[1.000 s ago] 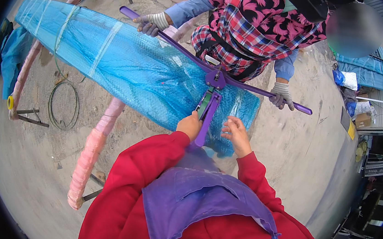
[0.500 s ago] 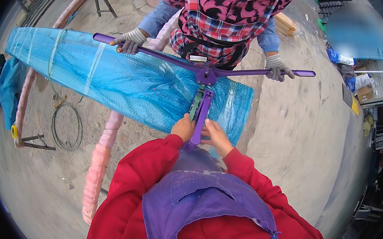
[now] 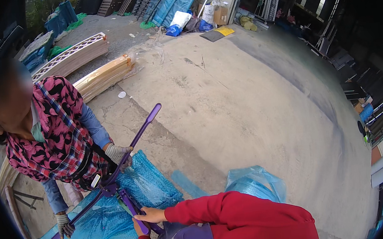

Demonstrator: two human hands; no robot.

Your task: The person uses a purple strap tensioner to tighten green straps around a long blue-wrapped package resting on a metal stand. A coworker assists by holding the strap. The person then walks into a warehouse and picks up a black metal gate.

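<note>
A purple tool with two long handles (image 3: 144,126) and a hinged head with a green part stands over a long bundle (image 3: 154,185) wrapped in blue bubble wrap. My right hand (image 3: 151,214) is closed on the purple arm at the tool's near end. My left hand (image 3: 140,226) grips the same arm from below, partly hidden by it. Facing me, a co-worker holds the two spread handles, one gloved hand (image 3: 118,153) on the upper handle and the other gloved hand (image 3: 64,225) near the lower handle's end.
Crumpled blue bubble wrap (image 3: 255,182) lies on the concrete floor (image 3: 264,108) beside my right sleeve. Behind the co-worker are wrapped stacks of long pale pieces (image 3: 102,77). Bags (image 3: 180,21), a carton (image 3: 219,15) and a yellow-black ramp (image 3: 218,34) stand farther back.
My view has swung right, putting the co-worker, tool and bundle at lower left. My hands stay at the tool's near arm. One co-worker's glove appears closer to the hinge.
</note>
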